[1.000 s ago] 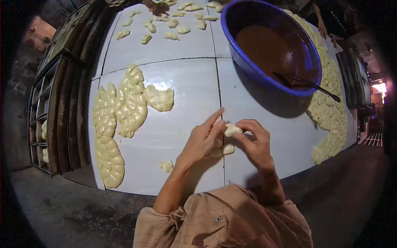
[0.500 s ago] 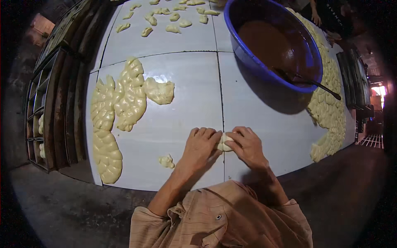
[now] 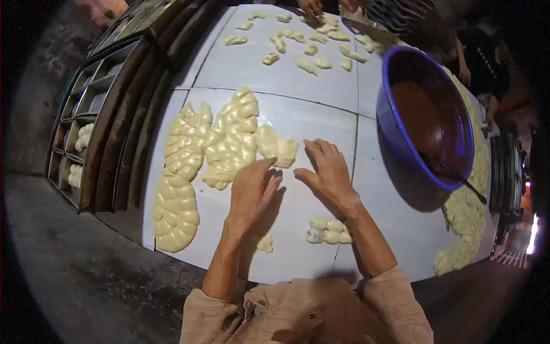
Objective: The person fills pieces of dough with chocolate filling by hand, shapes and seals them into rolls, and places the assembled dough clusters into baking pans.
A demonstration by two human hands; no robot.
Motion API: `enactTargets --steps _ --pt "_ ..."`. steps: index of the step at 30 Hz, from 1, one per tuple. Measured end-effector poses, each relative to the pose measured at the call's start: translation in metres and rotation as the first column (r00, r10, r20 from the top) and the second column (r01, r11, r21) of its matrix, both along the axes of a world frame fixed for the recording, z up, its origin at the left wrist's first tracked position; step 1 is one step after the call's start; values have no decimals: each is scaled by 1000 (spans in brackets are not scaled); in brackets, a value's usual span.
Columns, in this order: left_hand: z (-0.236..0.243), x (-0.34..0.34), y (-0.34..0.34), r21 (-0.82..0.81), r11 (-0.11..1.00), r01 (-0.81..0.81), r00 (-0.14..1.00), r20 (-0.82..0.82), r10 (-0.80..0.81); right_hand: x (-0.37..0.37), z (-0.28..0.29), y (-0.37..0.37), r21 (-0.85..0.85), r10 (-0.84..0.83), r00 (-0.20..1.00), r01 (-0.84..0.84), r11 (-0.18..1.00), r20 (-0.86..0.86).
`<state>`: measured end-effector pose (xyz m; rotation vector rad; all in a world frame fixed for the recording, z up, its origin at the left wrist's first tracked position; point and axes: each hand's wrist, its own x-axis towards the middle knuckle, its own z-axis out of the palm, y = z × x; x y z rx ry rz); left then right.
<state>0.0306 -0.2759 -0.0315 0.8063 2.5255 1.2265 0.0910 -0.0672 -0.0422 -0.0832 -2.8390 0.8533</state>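
Both my hands reach over the white tabletop towards a pale yellow dough piece (image 3: 285,151) at the edge of larger dough slabs. My left hand (image 3: 251,186) is open at its near side, the fingertips close to or touching it; contact is hard to tell. To its right, my right hand (image 3: 329,172) hovers with thumb and fingers apart, holding nothing. A small lumpy dough piece in rounded segments (image 3: 332,230) lies beside my right forearm. A dough scrap (image 3: 265,243) sits by my left forearm. Bumpy dough slabs (image 3: 229,146) spread out to the left.
A blue basin (image 3: 391,106) of brown liquid, with a dark handle over its rim, stands at the right. Behind it extends more dough (image 3: 467,235). Metal tins (image 3: 86,109), some holding dough, are stacked at left. Another person's hand (image 3: 311,7) is near small dough pieces at the far edge.
My hands have let go of the small segmented dough piece, which now lies on the table, and moved forward to the dough by the slabs. The view has swung left.
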Motion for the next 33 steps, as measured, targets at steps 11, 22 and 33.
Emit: enactTargets --steps 11,22,33 --pt "-31 -49 9 -203 979 18 929 -359 -91 -44 8 -5 -303 58 894 89 949 444" --pt "-42 -31 -4 17 944 -331 881 -353 315 -99 1 -16 -13 105 993 -104 994 46" --pt "-48 -64 -4 -75 955 -286 878 -419 230 -114 -46 -9 -702 178 968 -3 712 176"
